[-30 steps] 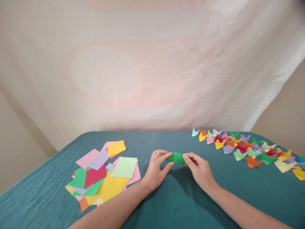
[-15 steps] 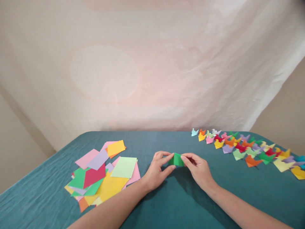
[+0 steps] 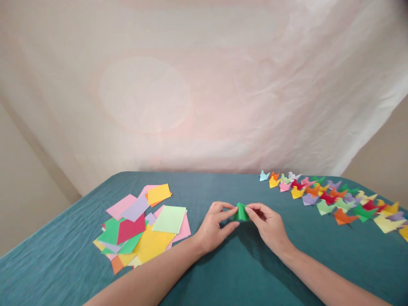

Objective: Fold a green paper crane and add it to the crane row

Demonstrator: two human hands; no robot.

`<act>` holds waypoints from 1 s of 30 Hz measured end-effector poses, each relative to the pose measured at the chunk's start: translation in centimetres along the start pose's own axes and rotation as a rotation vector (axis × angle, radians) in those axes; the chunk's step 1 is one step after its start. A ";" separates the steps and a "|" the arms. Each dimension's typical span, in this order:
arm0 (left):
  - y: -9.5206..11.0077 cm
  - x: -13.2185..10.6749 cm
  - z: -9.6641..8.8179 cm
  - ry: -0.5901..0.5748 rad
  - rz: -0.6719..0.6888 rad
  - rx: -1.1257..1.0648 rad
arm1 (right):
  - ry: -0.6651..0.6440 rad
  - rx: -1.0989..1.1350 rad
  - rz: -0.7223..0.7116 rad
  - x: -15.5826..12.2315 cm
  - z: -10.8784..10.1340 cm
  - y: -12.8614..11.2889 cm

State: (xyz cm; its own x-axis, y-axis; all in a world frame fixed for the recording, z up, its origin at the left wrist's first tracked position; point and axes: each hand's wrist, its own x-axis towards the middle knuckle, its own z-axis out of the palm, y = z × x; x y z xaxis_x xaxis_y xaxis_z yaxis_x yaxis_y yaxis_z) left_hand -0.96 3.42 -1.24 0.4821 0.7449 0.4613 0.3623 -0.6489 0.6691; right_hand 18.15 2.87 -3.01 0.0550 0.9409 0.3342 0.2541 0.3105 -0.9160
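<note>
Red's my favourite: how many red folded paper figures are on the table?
3 red figures, all in the right-hand row: one near its far end, one mid-row, one toward the right edge. Others may be hidden or out of frame.

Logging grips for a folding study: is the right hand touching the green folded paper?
Touching. The head view shows the right hand pinching the green folded paper at its right edge, no gap; the left hand pinches the other edge.

One green folded paper (image 3: 241,212), one sheet pile (image 3: 149,243), over twenty paper birds (image 3: 327,198)
</note>
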 end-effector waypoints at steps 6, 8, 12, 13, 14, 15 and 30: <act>0.2 0.1 0.0 0.013 -0.036 -0.069 | -0.045 -0.034 -0.022 -0.1 0.0 -0.1; 0.2 0.2 0.0 0.039 -0.064 -0.106 | -0.056 -0.064 -0.067 -0.2 0.1 -0.3; 0.0 0.3 0.0 0.124 -0.117 -0.150 | -0.088 -0.125 -0.189 -0.4 0.2 -0.8; 0.0 0.3 0.1 0.138 -0.124 -0.152 | -0.099 -0.137 -0.215 -0.5 0.2 -0.9; -0.1 0.2 0.1 0.147 -0.129 -0.152 | -0.110 -0.145 -0.240 -0.6 0.2 -1.0; -0.1 0.2 0.1 0.153 -0.131 -0.151 | -0.118 -0.148 -0.269 -0.6 0.2 -1.1; 0.6 0.1 0.2 0.243 0.009 -0.045 | -0.164 -0.165 -0.485 -0.9 0.4 -1.4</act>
State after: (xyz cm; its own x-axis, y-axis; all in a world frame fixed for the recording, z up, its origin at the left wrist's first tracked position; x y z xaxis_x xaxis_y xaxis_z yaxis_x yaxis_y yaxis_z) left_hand -0.58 3.03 -0.89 0.2771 0.7584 0.5899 0.3207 -0.6518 0.6873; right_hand 17.39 1.66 -2.15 -0.2549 0.7075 0.6591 0.3623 0.7019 -0.6133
